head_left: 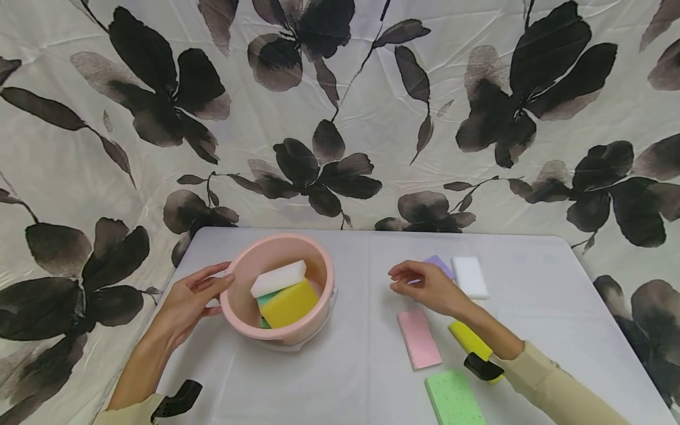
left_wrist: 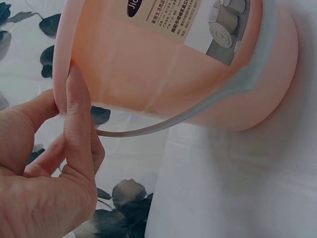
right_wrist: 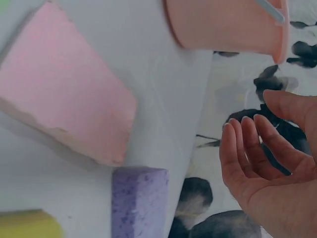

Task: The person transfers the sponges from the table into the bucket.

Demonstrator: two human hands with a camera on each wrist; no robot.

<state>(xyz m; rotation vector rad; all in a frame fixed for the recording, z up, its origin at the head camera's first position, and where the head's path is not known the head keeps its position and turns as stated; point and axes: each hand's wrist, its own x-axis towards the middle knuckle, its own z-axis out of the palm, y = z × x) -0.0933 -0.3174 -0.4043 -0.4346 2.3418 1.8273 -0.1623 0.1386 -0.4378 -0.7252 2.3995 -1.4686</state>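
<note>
A pink bucket stands on the left of the white table, its pale handle hanging down the outside. My left hand pinches the bucket's rim between thumb and fingers. Inside lie a white sponge block, a yellow sponge and a green piece partly hidden under them. Right of the bucket, my right hand hovers over the table with loosely bent fingers and nothing in them. Close by it are a purple sponge, partly covered by the hand, and a pink sponge.
Another white block lies at the back right. A yellow sponge is partly hidden under the right forearm, and a green speckled sponge sits at the near edge of view. Behind the table hangs a floral cloth.
</note>
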